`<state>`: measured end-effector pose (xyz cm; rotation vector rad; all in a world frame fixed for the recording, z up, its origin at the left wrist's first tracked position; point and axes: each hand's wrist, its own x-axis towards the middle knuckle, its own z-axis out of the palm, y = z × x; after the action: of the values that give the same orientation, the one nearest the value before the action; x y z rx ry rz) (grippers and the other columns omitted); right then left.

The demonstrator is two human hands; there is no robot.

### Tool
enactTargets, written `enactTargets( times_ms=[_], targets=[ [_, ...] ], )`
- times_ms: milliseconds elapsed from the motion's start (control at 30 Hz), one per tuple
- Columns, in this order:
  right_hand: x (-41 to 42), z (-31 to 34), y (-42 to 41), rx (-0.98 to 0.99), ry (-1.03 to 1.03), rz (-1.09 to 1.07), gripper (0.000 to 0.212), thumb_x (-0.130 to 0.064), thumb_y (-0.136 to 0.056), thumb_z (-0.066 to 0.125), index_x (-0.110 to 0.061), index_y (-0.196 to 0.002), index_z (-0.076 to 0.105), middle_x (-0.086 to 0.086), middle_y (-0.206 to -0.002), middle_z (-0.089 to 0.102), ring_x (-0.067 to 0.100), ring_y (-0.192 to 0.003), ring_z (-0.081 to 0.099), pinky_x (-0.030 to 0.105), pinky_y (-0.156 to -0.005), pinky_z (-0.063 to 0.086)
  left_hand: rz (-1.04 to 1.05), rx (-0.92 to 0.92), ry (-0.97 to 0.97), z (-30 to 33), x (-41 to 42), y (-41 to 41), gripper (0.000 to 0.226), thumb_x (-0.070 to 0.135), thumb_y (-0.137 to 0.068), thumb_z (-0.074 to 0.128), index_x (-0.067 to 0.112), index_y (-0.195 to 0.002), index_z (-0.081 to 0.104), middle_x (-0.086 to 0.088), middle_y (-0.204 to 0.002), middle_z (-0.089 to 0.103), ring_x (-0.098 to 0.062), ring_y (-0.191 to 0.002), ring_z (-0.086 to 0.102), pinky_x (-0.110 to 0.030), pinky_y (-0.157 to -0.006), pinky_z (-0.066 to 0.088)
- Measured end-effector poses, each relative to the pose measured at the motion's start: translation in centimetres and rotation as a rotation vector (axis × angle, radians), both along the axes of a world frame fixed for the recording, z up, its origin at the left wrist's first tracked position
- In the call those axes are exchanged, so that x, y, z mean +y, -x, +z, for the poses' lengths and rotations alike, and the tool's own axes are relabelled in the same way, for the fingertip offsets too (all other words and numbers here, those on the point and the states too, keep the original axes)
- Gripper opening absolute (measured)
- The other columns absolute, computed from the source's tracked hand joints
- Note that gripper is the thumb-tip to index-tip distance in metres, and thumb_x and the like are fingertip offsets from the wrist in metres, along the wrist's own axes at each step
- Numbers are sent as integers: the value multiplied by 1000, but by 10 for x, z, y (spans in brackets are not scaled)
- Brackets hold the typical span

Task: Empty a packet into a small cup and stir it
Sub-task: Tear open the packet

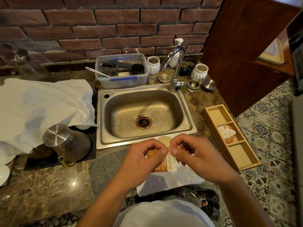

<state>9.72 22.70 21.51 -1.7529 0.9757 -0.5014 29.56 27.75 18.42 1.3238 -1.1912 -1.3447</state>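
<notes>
Left hand (144,158) and right hand (195,154) fingers both pinch the packet (165,163) top edge, above the counter (49,185), small cup (164,140) just beyond.

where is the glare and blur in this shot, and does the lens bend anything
Head view: ceiling light glints off the marble counter at lower left; the glass vessel at far left is smeared and soft; wide-angle distortion bows the brick wall courses; hands and packet at centre stay fairly sharp.
</notes>
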Motion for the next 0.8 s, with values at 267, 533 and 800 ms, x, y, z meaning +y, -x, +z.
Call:
enactTargets(
  times_ms=[267,533,800],
  targets=[
    [3,-3,-5,21,142,-71,4,-19,-96,66,-21,-96,70,-11,-76,68,15,-71,66,23,-61,52,61,62,-40,2,-5,1,8,27,-84,75,20,-82,77,-1,-76,74,-11,-69,66,-26,-64,51],
    [7,-12,-17,145,452,-159,9,-31,-97,60,-27,-103,66,-16,-89,66,9,-82,64,34,-67,55,140,155,-109,8,-11,3,11,15,-88,72,5,-85,76,-6,-73,72,-12,-64,65,-21,-58,51],
    [11,-17,-20,-1,390,-278,10,-30,-93,66,-24,-101,69,-16,-89,68,11,-84,64,26,-68,54,159,235,-112,14,-11,5,16,18,-86,70,3,-88,76,-8,-72,74,-12,-60,68,-19,-56,52]
  ],
)
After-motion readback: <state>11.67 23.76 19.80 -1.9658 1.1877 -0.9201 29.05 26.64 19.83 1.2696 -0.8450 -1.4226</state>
